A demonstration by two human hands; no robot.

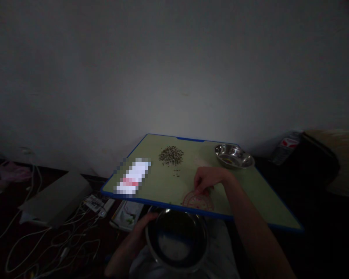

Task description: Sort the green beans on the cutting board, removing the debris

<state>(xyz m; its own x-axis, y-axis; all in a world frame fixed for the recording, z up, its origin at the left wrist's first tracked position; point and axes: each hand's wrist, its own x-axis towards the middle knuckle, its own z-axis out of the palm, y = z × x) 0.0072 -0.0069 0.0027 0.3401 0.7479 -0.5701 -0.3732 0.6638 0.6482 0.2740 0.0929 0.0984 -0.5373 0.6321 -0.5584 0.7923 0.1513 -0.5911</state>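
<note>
My left hand (138, 232) grips the rim of a large steel bowl (177, 240) held below the near edge of a green, blue-edged board (261, 190). On the board near that edge, the curled fingers of my right hand (206, 180) press a clear protractor with red markings (198, 201). A pile of small dark seeds (171, 154) lies further back on the board, with a few strays between it and my right hand.
A small steel bowl (234, 155) stands at the board's far right corner. A white and pink blurred packet (133, 176) lies at its left. White cables (55, 244), a grey box (56, 197) and a booklet (127, 215) litter the dark floor left.
</note>
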